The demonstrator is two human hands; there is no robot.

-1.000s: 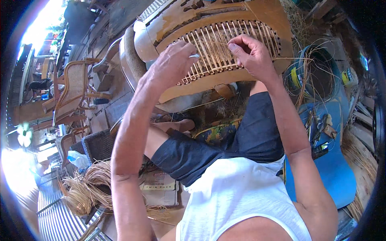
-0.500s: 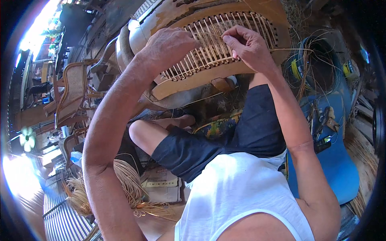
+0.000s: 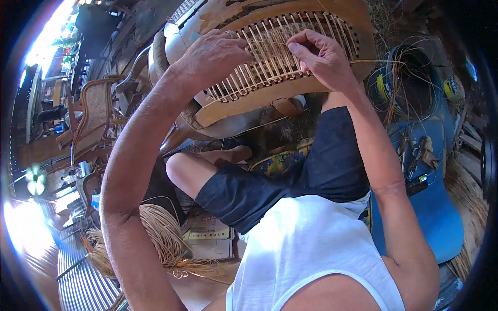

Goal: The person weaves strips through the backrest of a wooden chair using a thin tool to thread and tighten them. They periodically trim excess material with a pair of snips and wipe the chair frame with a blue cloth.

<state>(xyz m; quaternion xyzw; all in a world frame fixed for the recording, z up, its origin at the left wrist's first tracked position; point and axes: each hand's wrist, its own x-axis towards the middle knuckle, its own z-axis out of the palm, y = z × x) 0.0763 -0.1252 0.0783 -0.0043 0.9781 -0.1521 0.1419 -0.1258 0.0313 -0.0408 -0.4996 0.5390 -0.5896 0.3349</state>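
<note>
A wooden chair frame lies across the far side, its opening strung with a row of pale cane strands. Over the right part of this row, my right hand is closed, thumb and forefinger pinching a thin cane strand that runs crosswise toward the left. My left hand, with a ring on it, is at the left part of the row. Its fingers are curled down against the strands; their tips and anything in them are hidden.
Coiled cane lies beside my left arm, near a flattened carton. Right of my right arm are a blue seat-like surface with hand tools on it and a dark round tub with loose strands. Caned chairs stand at the left.
My left hand has shifted slightly left and its elbow has swung outward. More of the strands beside its fingers show now. My right hand keeps its pinch in nearly the same place.
</note>
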